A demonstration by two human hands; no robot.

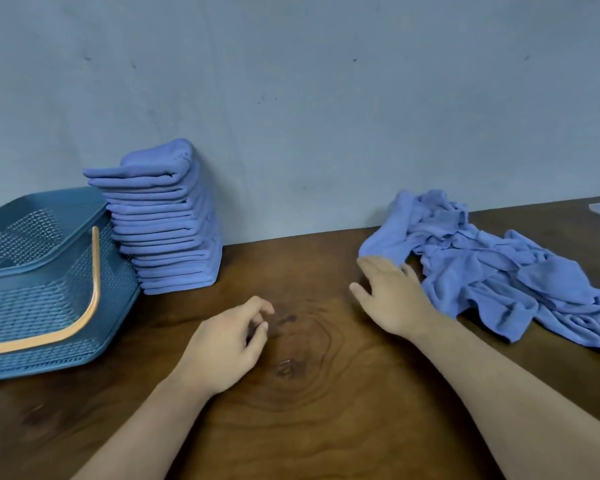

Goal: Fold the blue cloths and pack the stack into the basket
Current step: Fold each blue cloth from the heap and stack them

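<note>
Head view: the right hand [392,296] lies low over the table [291,427]. Its fingers [381,268] are straight and spread, and the tips touch the near-left edge of the loose cloths [499,271]. Nothing is gripped. The left hand [226,344] is idle, with its fingers [260,308] loosely curled and empty.

**Handling**
- The loose cloths lie in a crumpled heap, just beyond and to the right of the right fingers.
- They are judged light, soft and limp, so they will drape and give no support of their own.
- The heap is tangled, and lifting one cloth may drag its neighbours.
- Pinch a free corner or hem; the raised fold just beyond the right fingertips is the nearest hold.
- The folded stack [167,223] stands well to the left of the left fingers and is tall and uneven.
- It is judged compressible and liable to slump. Support it from below with one hand and steady it with the other.

**Clearance**
- The basket [49,271] stands just beside the stack, farther left, with its handle [96,271] folded down against the near side.
- Bare table between and in front of both hands gives room for folding.
- The wall [326,98] closes the far side directly behind the stack and the heap.
- The near table edge is not in view.
</note>
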